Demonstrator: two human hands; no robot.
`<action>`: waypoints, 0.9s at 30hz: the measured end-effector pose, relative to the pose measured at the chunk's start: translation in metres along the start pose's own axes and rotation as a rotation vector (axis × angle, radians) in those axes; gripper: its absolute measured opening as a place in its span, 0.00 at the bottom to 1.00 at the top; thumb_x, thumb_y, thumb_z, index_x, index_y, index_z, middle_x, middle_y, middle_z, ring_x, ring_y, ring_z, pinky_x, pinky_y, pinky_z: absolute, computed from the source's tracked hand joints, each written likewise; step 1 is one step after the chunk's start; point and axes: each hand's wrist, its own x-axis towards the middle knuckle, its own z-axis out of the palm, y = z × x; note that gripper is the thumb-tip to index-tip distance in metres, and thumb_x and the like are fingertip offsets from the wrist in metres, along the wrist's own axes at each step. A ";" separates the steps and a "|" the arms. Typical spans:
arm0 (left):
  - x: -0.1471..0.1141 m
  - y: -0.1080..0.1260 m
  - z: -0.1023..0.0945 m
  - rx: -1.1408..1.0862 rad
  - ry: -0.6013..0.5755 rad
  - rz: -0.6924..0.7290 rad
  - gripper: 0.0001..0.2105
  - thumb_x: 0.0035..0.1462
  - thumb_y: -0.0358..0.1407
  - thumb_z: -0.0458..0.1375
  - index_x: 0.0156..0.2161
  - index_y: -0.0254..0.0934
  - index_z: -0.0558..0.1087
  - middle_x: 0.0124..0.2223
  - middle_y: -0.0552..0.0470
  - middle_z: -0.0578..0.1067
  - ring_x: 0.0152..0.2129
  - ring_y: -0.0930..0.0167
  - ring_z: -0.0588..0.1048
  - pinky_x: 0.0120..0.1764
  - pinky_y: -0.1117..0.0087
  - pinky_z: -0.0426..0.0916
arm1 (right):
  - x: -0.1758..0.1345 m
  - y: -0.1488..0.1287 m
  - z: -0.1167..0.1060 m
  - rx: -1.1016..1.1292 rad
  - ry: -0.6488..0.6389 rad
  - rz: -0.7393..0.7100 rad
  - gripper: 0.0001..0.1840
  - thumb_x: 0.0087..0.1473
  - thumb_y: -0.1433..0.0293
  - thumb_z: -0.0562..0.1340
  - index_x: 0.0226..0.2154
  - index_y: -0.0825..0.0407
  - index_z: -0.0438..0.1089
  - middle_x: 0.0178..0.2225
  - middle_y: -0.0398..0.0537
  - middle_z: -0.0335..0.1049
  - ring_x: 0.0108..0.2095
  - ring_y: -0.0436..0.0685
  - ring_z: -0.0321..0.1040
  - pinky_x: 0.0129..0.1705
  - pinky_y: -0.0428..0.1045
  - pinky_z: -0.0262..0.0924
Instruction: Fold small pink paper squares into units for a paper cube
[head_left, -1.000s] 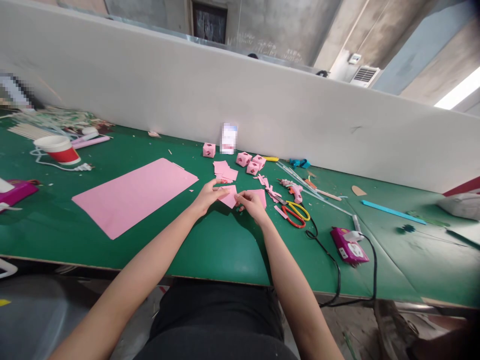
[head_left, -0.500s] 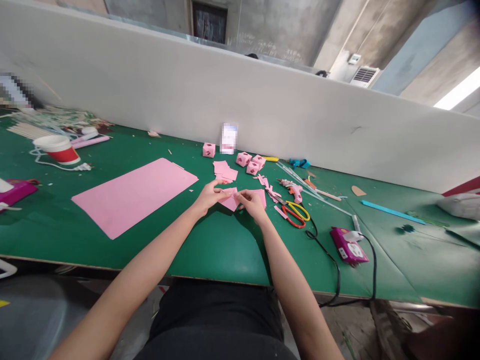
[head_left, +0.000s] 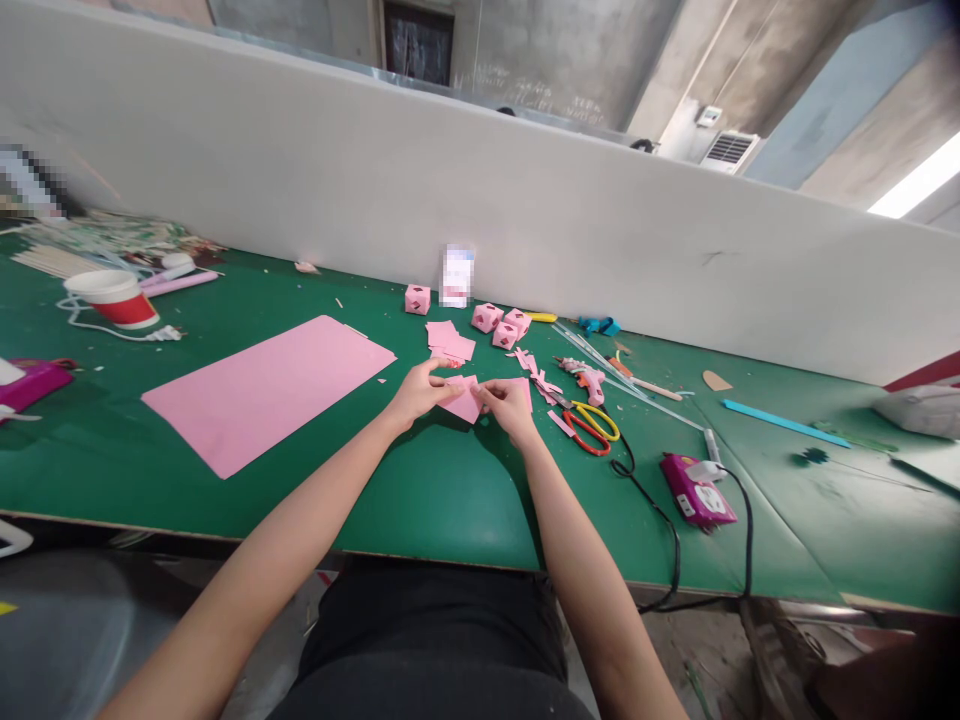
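Note:
Between my two hands is a small pink paper piece (head_left: 463,400), held just above the green table. My left hand (head_left: 417,394) pinches its left side, thumb on top. My right hand (head_left: 507,408) pinches its right edge with thumb and fingertips. Another pink paper square (head_left: 525,388) shows partly behind my right hand. Beyond my hands lies a small stack of pink squares (head_left: 450,342). Several pink paper cubes with cut-out openings (head_left: 487,318) stand farther back. Pink paper strips (head_left: 541,382) lie right of my hands, beside scissors (head_left: 592,428) with red and yellow handles.
A large pink sheet (head_left: 270,396) lies to the left. A paper cup (head_left: 114,298) stands at far left. On the right are a pink glue gun (head_left: 589,382), clear sticks (head_left: 630,376) and a magenta power box (head_left: 697,492) with black cables. A white partition (head_left: 300,170) borders the back.
Both hands keep their pinch on the pink paper piece, which has tilted slightly, with a little more of its surface showing. Everything else stays in place.

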 end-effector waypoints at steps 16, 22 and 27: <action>0.001 -0.007 0.005 0.115 -0.050 0.080 0.28 0.45 0.37 0.68 0.53 0.34 0.71 0.38 0.48 0.79 0.33 0.68 0.77 0.37 0.71 0.69 | 0.002 0.006 -0.001 0.041 0.012 0.003 0.24 0.40 0.48 0.70 0.28 0.51 0.75 0.25 0.45 0.72 0.28 0.54 0.68 0.30 0.48 0.66; 0.001 -0.007 0.005 0.114 -0.057 0.068 0.29 0.44 0.36 0.68 0.53 0.35 0.70 0.36 0.50 0.79 0.31 0.70 0.76 0.34 0.72 0.68 | 0.001 0.005 -0.001 0.028 0.001 -0.002 0.23 0.42 0.48 0.69 0.28 0.50 0.75 0.25 0.45 0.72 0.28 0.54 0.68 0.30 0.49 0.66; -0.002 -0.003 0.007 0.078 -0.071 0.039 0.28 0.43 0.35 0.67 0.53 0.35 0.71 0.32 0.53 0.77 0.27 0.72 0.74 0.32 0.73 0.66 | 0.001 0.004 0.000 0.007 0.035 -0.025 0.24 0.43 0.46 0.67 0.28 0.50 0.70 0.24 0.43 0.67 0.27 0.53 0.65 0.27 0.48 0.64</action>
